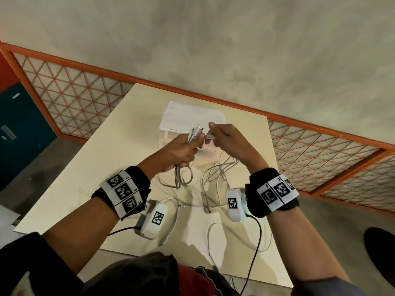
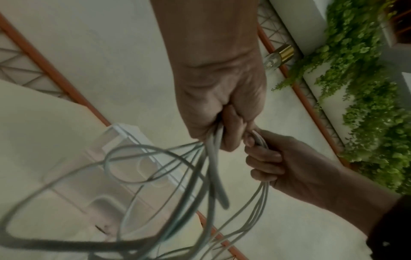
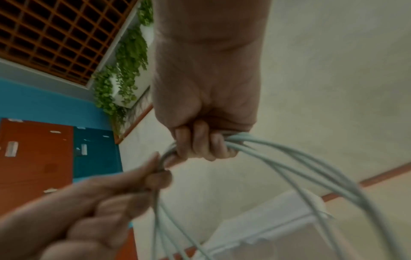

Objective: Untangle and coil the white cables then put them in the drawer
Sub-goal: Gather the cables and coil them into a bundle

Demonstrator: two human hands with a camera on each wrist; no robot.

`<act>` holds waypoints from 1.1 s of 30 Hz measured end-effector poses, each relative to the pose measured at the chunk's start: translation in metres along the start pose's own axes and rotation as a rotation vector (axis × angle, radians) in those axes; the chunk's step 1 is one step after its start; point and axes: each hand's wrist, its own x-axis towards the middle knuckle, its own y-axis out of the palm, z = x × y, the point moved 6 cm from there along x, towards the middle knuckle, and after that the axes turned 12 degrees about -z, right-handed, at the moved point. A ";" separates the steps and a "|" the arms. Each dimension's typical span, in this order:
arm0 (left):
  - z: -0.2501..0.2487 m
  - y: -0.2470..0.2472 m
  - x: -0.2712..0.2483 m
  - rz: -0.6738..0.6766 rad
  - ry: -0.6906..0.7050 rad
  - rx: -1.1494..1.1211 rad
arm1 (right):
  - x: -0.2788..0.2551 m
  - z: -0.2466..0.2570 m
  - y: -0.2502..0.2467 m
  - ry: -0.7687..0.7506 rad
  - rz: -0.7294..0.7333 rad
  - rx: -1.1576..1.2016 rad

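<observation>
Lying nearest, along the front edge of the pale counter [image 1: 89, 178]: one slack white loop of cable [image 1: 210, 238], thin and matte, ending in a small plug. Sprawling just beyond it, between the two wrists, more white cables [image 1: 211, 180] in a loose tangle of overlapping curves, resting on the counter surface; strand count not readable there.

Hovering above that tangle, both hands, raised off the counter and close together, nearly touching. Gripping a bunch of cables in the left hand [image 1: 181, 149], fingers curled round the strands, with about four plug ends [image 1: 195, 130] fanning upward out of the fist and loops dangling below it. In the left wrist view, the left hand [image 2: 219, 98] clenching thick grey-white strands that are spilling downward in wide, blurred arcs. Closing round a short run of the same bundle in the right hand [image 1: 224, 138], thumb up; in the right wrist view, the right hand [image 3: 205, 123] clamping roughly four or five parallel strands [image 3: 289, 158] bending away to the right.

Standing behind the hands, toward the far side of the counter: one white, translucent drawer unit [image 1: 188, 116], boxy, with a drawer front facing the person. Whether a drawer is pulled out: cannot tell.
</observation>
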 end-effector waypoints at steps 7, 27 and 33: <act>-0.032 -0.039 0.011 -0.283 0.260 -0.185 | -0.023 -0.080 0.005 0.352 -0.026 0.183; 0.027 -0.085 0.016 -0.595 0.121 0.115 | -0.026 -0.074 0.002 0.199 -0.113 -0.225; 0.029 -0.010 -0.001 0.042 -0.089 0.157 | -0.018 -0.020 0.017 0.060 -0.042 -0.116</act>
